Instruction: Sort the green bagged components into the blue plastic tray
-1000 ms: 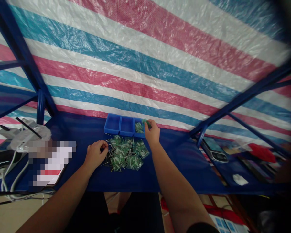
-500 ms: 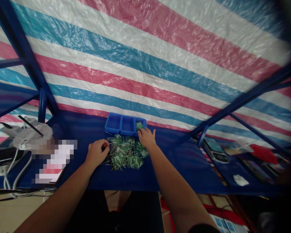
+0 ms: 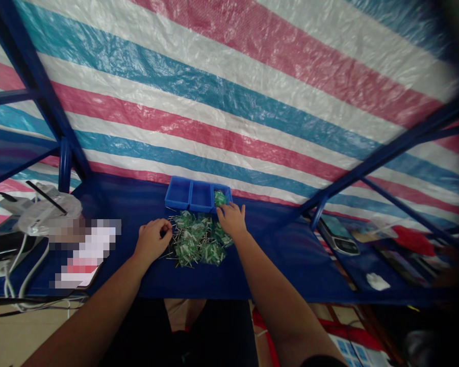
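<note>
A heap of small green parts with thin metal pins [image 3: 197, 243] lies on the blue cloth-covered table [image 3: 137, 275]. My left hand [image 3: 152, 240] rests curled at the heap's left edge, its fingertips touching the pins; what it pinches is too small to tell. My right hand [image 3: 232, 219] lies with fingers spread on the heap's right side, just below a blue three-compartment tray [image 3: 189, 195]. The tray's right compartment holds a few green parts [image 3: 220, 198]; the other two look empty.
A white device with cables [image 3: 42, 214] and a blurred flat item [image 3: 84, 252] sit at the left. A digital scale [image 3: 338, 238] and a white scrap [image 3: 375, 281] are at the right. Blue frame bars rise on both sides; a striped tarp hangs behind.
My right hand, which held a green part over the tray's right compartment, has come down and left onto the heap with fingers spread. The left hand has barely moved.
</note>
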Motion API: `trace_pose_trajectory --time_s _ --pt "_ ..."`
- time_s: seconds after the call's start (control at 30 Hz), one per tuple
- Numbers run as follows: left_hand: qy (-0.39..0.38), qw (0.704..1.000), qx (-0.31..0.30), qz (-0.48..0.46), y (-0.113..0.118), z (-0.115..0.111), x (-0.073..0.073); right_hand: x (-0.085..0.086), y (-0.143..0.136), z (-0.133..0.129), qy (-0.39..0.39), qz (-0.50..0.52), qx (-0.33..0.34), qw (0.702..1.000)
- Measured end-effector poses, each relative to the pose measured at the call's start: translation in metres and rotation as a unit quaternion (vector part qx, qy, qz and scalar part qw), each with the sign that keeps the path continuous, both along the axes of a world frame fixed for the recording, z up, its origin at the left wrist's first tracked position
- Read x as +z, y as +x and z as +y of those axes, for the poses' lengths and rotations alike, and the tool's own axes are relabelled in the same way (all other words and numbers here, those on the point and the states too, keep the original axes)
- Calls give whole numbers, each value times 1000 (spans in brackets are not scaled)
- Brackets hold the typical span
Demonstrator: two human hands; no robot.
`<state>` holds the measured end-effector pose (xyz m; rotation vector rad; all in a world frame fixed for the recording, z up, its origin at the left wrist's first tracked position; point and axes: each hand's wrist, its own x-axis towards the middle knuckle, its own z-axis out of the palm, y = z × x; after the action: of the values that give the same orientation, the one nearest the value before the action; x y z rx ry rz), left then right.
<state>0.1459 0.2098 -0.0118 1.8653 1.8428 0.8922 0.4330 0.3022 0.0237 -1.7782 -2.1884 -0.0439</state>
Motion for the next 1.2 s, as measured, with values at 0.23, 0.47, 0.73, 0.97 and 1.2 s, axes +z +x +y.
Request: trace_pose_trajectory --time_s 0.23,0.47,0.73,0.97,1.2 --pt "-6 1000 1 8 0 1 0 5 -2 1 86 40 -4 995" --pt "-11 1000 2 7 0 1 0 7 -5 15 4 29 -1 1000" --pt "-12 1000 4 8 1 1 1 13 2 -29 3 10 74 997" --pt "-17 1000 0 22 2 2 3 -8 15 -47 -58 -11 -8 998" --pt "-17 1000 -2 17 2 1 3 -14 10 -44 -18 64 -35 997"
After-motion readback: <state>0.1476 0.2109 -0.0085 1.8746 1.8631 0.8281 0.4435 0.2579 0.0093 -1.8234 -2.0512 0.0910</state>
